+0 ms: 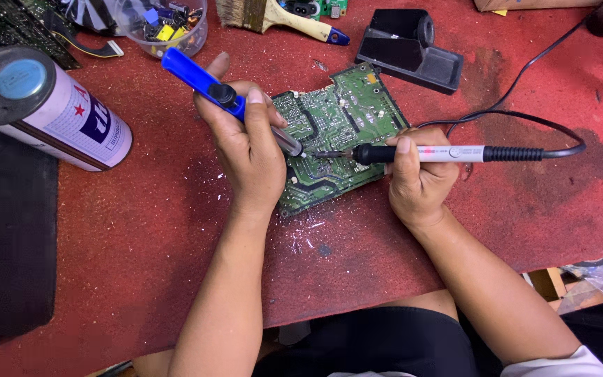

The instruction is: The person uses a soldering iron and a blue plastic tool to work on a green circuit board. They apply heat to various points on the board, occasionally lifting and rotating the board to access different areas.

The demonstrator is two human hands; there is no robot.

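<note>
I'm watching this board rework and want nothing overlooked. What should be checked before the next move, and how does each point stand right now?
1. Left hand has a firm grip on the blue desoldering pump: ok.
2. Right hand grips the soldering iron on its handle, away from the tip: ok.
3. Both tool tips meet over the green circuit board: ok.
4. Board lies flat on the red mat: ok; nothing visibly clamps it.
5. Iron's cable runs free behind the right hand: ok.
6. Black iron stand within reach behind the board: ok.
7. Solder melted at the joint: cannot tell.
</note>
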